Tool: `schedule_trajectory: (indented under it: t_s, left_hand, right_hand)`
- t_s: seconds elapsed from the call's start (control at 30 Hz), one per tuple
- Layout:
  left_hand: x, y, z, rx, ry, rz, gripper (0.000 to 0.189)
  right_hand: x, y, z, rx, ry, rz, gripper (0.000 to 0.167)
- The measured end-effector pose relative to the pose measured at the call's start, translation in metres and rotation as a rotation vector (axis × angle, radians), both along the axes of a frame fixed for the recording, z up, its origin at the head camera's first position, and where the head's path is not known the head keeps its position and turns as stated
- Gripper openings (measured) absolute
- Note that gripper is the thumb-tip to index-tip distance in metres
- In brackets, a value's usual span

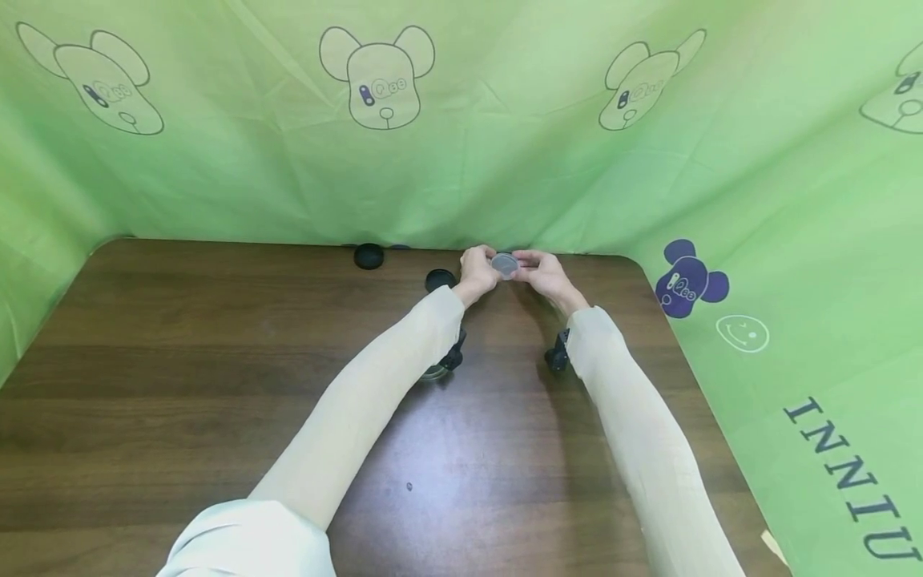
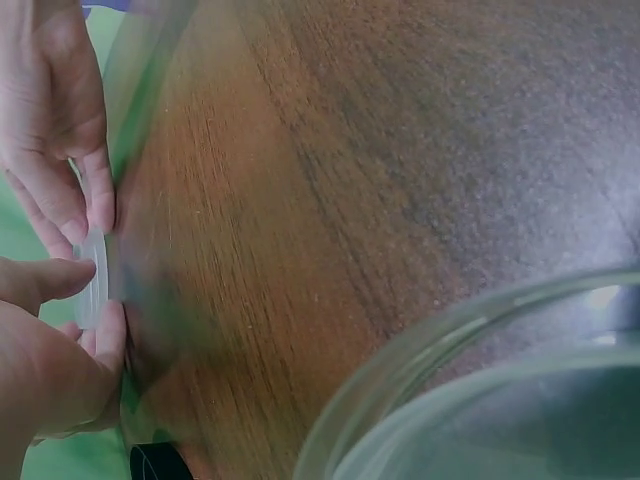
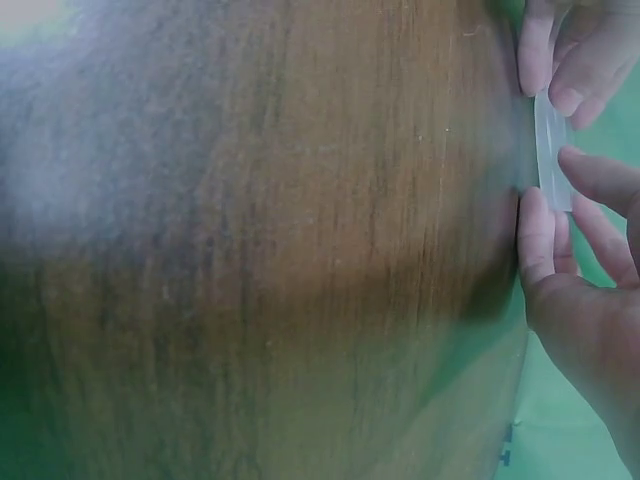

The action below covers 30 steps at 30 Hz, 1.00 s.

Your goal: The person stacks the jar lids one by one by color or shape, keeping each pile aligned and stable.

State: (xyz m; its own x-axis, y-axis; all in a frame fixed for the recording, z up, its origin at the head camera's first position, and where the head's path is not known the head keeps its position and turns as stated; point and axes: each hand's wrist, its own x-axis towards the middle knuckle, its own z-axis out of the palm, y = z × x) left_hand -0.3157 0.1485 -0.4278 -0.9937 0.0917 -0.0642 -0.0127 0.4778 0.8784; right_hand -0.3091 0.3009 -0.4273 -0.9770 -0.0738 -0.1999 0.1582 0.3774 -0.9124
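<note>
At the table's far edge both hands hold one small, translucent round disc [image 1: 505, 265], shaped like a shallow lid. My left hand [image 1: 478, 271] pinches its left side, thumb on one face and fingers at the rim. From the opposite side my right hand [image 1: 546, 276] grips the rim between thumb and fingers. Seen edge-on in the right wrist view, the disc [image 3: 552, 155] is whitish with thin ridges. A black round lid [image 1: 440, 280] lies just left of my left hand. Below my left forearm is a clear glass container [image 2: 400, 410], mostly hidden by the sleeve in the head view.
Another black round lid [image 1: 369, 256] lies farther left along the back edge. The brown wooden table [image 1: 180, 361] meets a green printed curtain [image 1: 476, 160] at the back and right. A pale scrap [image 1: 775, 547] shows at the table's right front edge.
</note>
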Motion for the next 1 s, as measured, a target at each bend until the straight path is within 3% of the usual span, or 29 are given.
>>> schedule_trajectory:
  t_s: [0.33,0.77,1.0]
  left_hand:
    - [0.004,-0.001,0.002,0.02,-0.015,-0.001,0.04]
    - [0.006,-0.001,0.002,0.04,-0.004,-0.001,0.041]
    - [0.012,-0.006,0.005,0.045,-0.012,-0.033,0.041]
  right_hand:
    - [0.003,0.002,0.001,0.007,-0.035,0.022,0.051]
    - [0.009,0.0,0.006,0.022,-0.012,0.034,0.052]
    - [0.015,0.0,0.011,0.016,-0.037,0.055,0.054]
